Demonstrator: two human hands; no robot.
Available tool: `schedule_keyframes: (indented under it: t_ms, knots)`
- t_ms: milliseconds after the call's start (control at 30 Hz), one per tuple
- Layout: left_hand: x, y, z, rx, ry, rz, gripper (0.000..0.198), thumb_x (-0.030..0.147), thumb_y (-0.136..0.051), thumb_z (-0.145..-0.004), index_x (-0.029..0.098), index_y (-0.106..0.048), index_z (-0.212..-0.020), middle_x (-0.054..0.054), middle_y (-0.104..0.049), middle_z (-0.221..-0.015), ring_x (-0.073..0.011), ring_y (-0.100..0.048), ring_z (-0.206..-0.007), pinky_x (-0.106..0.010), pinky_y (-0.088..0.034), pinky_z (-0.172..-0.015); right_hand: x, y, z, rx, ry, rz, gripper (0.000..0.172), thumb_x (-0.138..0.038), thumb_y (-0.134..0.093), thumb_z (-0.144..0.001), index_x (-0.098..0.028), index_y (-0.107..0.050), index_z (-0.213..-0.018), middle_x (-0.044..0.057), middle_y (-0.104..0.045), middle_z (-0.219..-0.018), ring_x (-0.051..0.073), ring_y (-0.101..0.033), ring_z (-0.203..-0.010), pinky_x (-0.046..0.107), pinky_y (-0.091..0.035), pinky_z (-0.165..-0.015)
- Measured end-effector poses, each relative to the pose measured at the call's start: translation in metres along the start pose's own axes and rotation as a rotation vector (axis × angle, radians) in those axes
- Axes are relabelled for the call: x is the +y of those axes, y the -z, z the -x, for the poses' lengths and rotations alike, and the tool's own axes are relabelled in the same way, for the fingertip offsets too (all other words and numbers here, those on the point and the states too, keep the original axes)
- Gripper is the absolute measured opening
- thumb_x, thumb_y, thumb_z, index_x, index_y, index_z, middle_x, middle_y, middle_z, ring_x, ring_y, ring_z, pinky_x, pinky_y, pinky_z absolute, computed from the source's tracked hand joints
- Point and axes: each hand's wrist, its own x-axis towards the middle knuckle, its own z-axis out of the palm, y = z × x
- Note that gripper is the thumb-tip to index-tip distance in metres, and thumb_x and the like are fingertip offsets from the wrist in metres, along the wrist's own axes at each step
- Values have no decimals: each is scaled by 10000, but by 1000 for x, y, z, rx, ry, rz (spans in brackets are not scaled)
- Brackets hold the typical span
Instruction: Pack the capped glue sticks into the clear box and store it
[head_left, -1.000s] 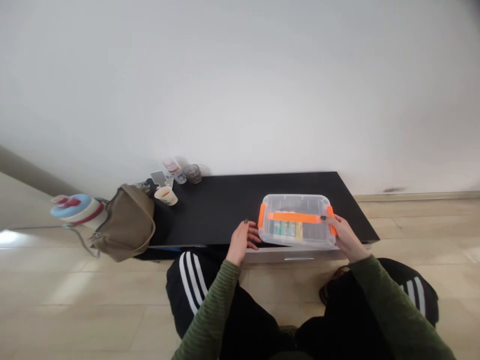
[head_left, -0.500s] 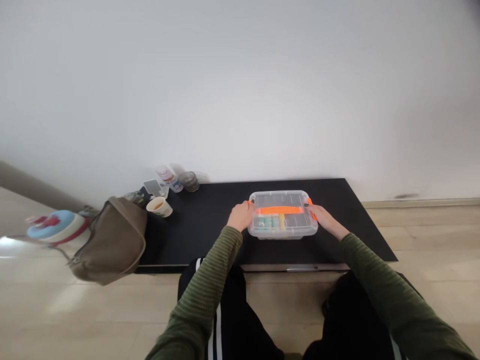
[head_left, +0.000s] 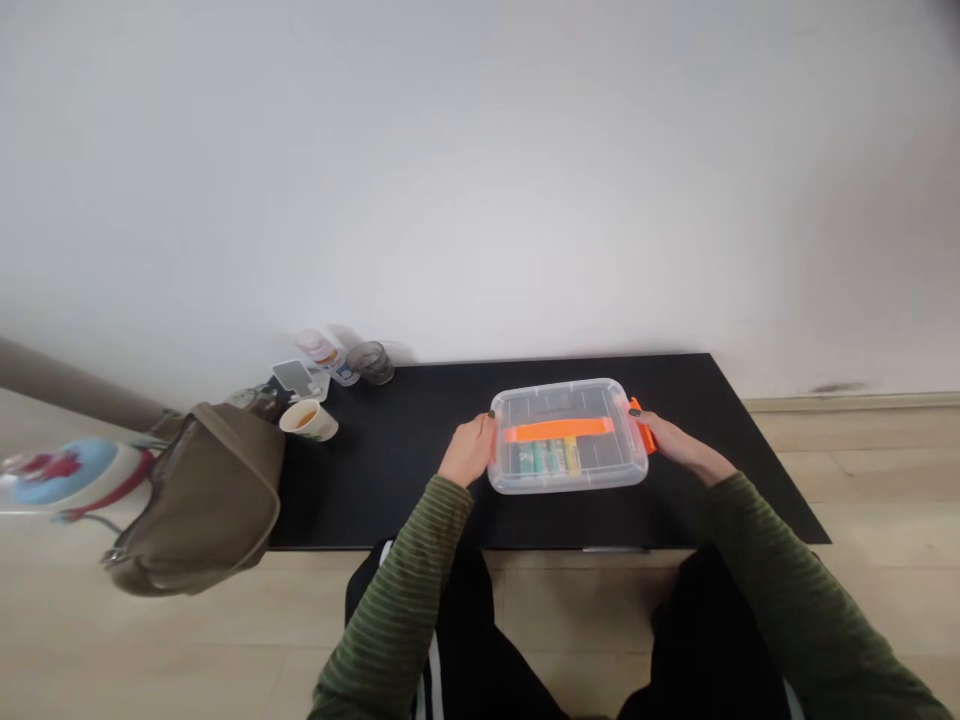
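A clear plastic storage box (head_left: 570, 390) with an orange handle (head_left: 559, 429) on its lid is in front of me, over the black tabletop. Through the lid several small green packs and a yellow one (head_left: 572, 456) show faintly. My left hand (head_left: 469, 448) is closed on the box's left side, thumb on the lid's edge. At the other end my right hand (head_left: 679, 446) grips the right side by the orange latch (head_left: 643, 426), which sticks outward from the lid. The fingers under the box are hidden.
On the black table (head_left: 420, 500) at left stand a paper cup (head_left: 309, 421) with orange-brown liquid, a grey glass (head_left: 371, 362), a bottle (head_left: 328, 356) and a white phone-like stand (head_left: 296, 380). A brown bag (head_left: 206, 500) and a blue-lidded flask (head_left: 82, 480) are further left. A wall rises behind.
The box looks larger and closer, turned slightly, with both hands still on it. The right latch now sticks out further from the lid. My view has shifted a little.
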Motion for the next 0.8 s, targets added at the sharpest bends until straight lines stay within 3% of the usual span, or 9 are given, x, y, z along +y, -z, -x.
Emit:
schedule_keyframes:
  t_ms: [100,200,300,400,567,667,800]
  knots:
    - [-2,-6,1,-21,35,163,436,416,-286,-982,219,-418,-616,-8,-551,-600,-145,-531,-565,-261,-401,-564,2,2,-3,140,6,29,430,-562,-555,-840,-166,-691,-937,69,-715,-925,229,-639,-883,355,-506,-850]
    - [-3,-11,2,-51,83,227,410,450,-314,-973,205,-504,-705,16,-518,-555,-123,-479,-471,-249,-387,-486,0,1,-13,369,158,107,464,-494,-629,-814,-213,-619,-1184,67,-674,-1151,228,-613,-1069,367,-475,-961]
    - [-4,-15,1,-37,114,221,325,377,-343,-966,179,-598,-1007,1,-601,-653,-124,-504,-460,-249,-410,-478,-10,-1,-21,344,256,225,507,-427,-644,-810,-239,-579,-1276,60,-628,-1281,225,-579,-1173,389,-430,-1037]
    - [-5,-17,0,0,98,162,342,296,-330,-958,178,-582,-1157,-40,-669,-781,-154,-597,-582,-272,-478,-594,-19,-2,-17,280,299,342,466,-372,-635,-817,-234,-603,-1260,54,-658,-1249,234,-609,-1135,400,-447,-1022]
    - [-5,-22,-5,62,26,79,339,266,-329,-954,181,-615,-1115,-78,-708,-929,-206,-654,-899,-317,-485,-829,-23,-4,0,416,370,459,445,-308,-606,-830,-244,-617,-1270,58,-663,-1265,246,-635,-1103,416,-460,-1016]
    - [-6,-24,-7,83,22,128,340,271,-332,-952,176,-608,-1126,-66,-699,-874,-186,-652,-796,-300,-494,-761,-30,-11,7,486,446,388,449,-313,-610,-842,-238,-603,-1285,78,-641,-1310,252,-629,-1131,424,-467,-1018]
    - [-15,-15,-10,135,137,215,353,270,-332,-931,163,-616,-1113,-40,-660,-737,-142,-570,-544,-252,-452,-540,-41,-5,20,584,644,-13,420,-339,-633,-864,-268,-571,-1273,74,-664,-1233,239,-667,-1067,436,-523,-948]
